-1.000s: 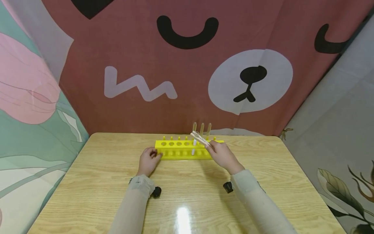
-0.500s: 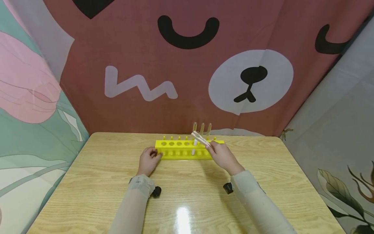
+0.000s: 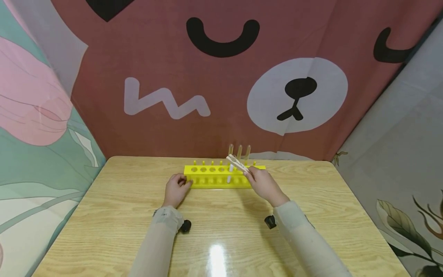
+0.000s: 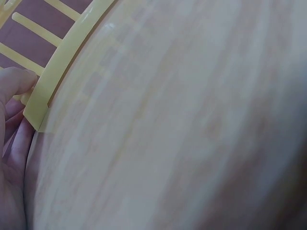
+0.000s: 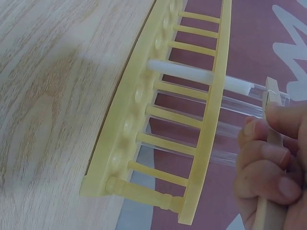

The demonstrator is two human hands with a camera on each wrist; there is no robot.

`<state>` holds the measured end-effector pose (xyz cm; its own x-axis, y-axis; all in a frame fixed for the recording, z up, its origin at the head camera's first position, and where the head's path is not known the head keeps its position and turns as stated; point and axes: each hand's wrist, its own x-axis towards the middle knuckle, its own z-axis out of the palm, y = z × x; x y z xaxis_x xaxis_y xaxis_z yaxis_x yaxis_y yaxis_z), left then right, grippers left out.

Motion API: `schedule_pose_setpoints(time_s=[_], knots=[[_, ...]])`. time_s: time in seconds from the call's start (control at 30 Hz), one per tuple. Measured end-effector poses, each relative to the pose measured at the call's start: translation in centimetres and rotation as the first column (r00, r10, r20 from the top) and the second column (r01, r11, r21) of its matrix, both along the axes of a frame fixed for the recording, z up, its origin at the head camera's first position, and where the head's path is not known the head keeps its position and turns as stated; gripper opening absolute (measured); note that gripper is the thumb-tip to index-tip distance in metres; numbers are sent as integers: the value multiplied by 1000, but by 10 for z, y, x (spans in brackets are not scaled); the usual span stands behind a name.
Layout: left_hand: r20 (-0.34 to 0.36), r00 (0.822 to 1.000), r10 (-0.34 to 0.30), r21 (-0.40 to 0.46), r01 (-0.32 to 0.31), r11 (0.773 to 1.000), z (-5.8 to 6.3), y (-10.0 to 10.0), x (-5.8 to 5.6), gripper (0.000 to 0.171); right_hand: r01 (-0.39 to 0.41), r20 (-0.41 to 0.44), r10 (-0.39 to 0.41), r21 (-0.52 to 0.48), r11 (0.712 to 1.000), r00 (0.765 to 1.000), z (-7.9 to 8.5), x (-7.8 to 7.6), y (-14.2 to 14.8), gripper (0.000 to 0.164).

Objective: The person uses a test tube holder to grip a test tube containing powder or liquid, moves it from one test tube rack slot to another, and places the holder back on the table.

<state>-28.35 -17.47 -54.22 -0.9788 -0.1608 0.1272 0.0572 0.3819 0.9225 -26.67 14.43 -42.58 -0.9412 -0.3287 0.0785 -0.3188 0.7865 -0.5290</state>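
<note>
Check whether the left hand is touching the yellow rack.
Touching. The left wrist view shows the left hand's fingertip pressed against the end of the yellow rack, with no gap.

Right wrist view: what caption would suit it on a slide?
Right hand grips a wooden clamp holding a test tube in the yellow rack.
</note>
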Motion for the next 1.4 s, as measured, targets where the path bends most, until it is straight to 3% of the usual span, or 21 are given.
schedule_pose_setpoints(time_s=[1.4], knots=[[-18, 1000, -6, 0, 6, 1000, -2, -1, 0, 22, -24, -100, 17, -74, 997, 995, 8, 2, -2, 22]])
